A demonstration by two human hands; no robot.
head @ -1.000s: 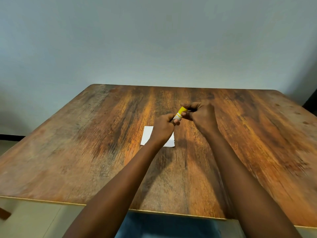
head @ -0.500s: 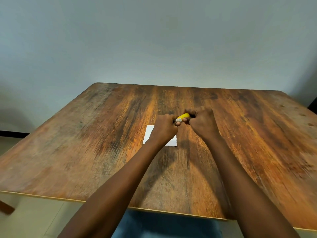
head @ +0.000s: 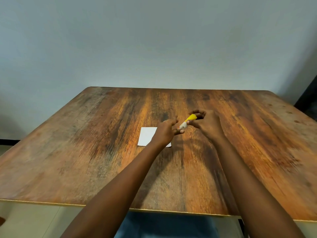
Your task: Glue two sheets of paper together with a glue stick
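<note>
Gripping small yellow-and-white plastic glue stick [head: 187, 120] in right hand [head: 208, 125], fingers curling round yellow end, above brown wooden worktop [head: 85, 152]. Beside it left hand [head: 163, 133], fingers spreading, one fingertip touching white end; pinching or not, blur hiding it. Stick judging light, rigid, slick: taking barrel mid-length looking safest. Thin white paper sheet [head: 145, 136] lying flat beneath left wrist.

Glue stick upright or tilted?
Tilted: glue stick slants, yellow end high in the right hand, white end low by the left hand.
</note>
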